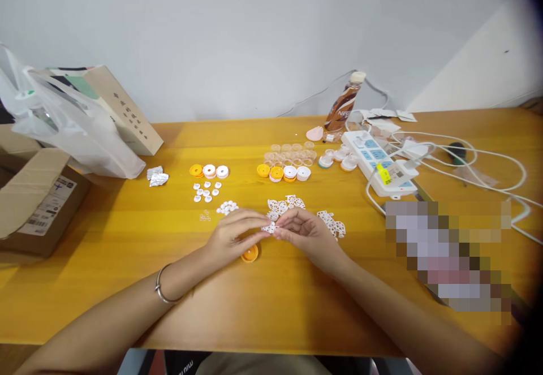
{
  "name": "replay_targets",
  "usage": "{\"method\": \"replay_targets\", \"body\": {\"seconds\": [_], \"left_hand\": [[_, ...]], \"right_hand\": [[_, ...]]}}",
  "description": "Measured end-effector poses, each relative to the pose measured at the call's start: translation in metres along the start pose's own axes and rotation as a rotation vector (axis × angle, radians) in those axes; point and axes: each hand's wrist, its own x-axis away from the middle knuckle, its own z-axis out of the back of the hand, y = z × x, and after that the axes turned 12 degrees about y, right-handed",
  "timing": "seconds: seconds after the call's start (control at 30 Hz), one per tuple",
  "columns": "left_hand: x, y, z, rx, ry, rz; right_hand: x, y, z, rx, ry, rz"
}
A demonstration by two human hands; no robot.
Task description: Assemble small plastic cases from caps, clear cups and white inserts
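Between both hands is a small white openwork plastic piece [270, 228], raised a little over the table. My left hand [235, 232] pinches its left side with thumb and fingers. From the other side, my right hand [309, 235] grips it between thumb and forefinger, the other fingers curled. An orange round cap [250, 253] lies on the table just below my left hand. Behind the hands is a pile of similar white openwork pieces [285, 205], partly hidden by them. More such pieces [331, 224] lie to the right of my right hand.
Orange and white caps stand in a left row [209, 171] and a right row [283, 172], with clear cups [291, 154] behind. Small white discs [207, 192] lie at left. A power strip [379, 163], a bottle [344, 103], cables and an open carton [38, 205] flank the area.
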Motion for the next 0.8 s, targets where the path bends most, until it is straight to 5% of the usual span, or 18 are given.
{"method": "replay_targets", "body": {"seconds": [0.37, 0.63, 0.8], "left_hand": [[-0.003, 0.009, -0.004, 0.154, 0.023, 0.319], [-0.003, 0.014, -0.012, 0.47, 0.125, 0.792], [-0.002, 0.016, -0.015, 0.426, 0.077, 0.839]], "right_hand": [[0.001, 0.007, -0.007, 0.055, 0.089, 0.112], [0.006, 0.013, -0.006, 0.164, 0.125, 0.335], [0.009, 0.014, -0.01, 0.233, 0.171, 0.435]]}}
